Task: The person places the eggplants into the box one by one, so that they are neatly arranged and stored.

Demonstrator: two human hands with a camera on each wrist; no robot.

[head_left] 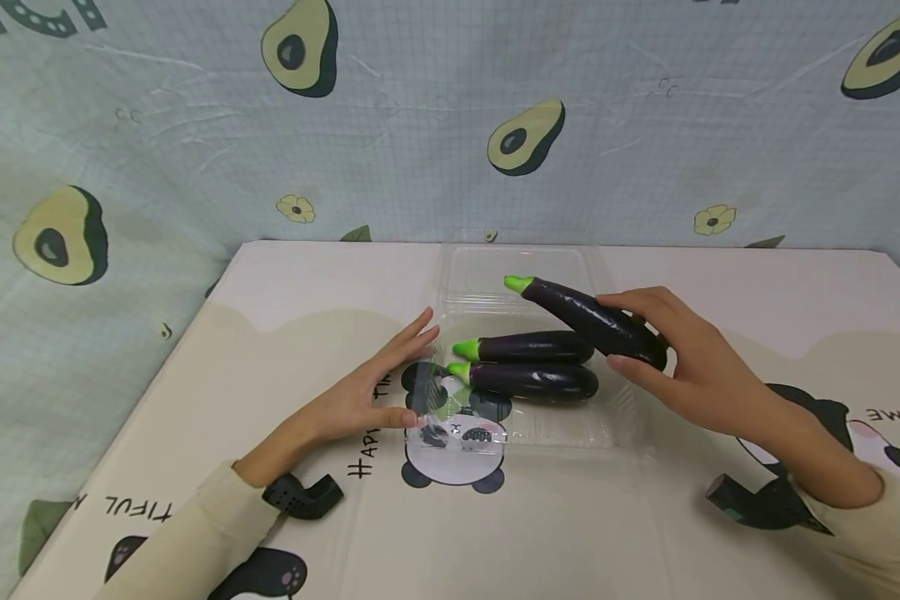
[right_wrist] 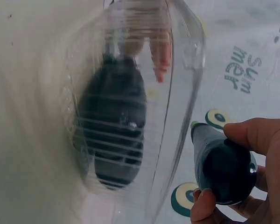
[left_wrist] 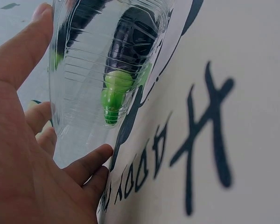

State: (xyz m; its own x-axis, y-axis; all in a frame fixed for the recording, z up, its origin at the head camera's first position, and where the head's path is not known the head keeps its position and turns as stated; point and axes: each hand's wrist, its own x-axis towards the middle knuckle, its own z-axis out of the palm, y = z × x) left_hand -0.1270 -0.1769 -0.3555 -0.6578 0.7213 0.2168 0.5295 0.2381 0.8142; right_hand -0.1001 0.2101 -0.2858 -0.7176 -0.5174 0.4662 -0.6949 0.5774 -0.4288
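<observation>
My right hand [head_left: 693, 371] grips an eggplant [head_left: 581, 312] by its thick end, holding it above the far right part of a clear plastic container [head_left: 570, 429]. The held eggplant's green stem points up and left. Inside the container lie two more eggplants, a far one [head_left: 536, 347] and a near one [head_left: 532, 382], side by side with green stems to the left. At the container's left wall, my left hand [head_left: 375, 387] rests with fingers spread and fairly straight. In the left wrist view, the left hand [left_wrist: 42, 154] frames the ribbed wall, thumb at its rim.
The container's clear lid [head_left: 517, 271] is folded back towards the rear wall. A light tablecloth [head_left: 555, 533] with panda prints covers the table. Behind it hangs a pale curtain [head_left: 420, 125] with avocado prints. Black wrist devices [head_left: 303, 497] sit at both wrists.
</observation>
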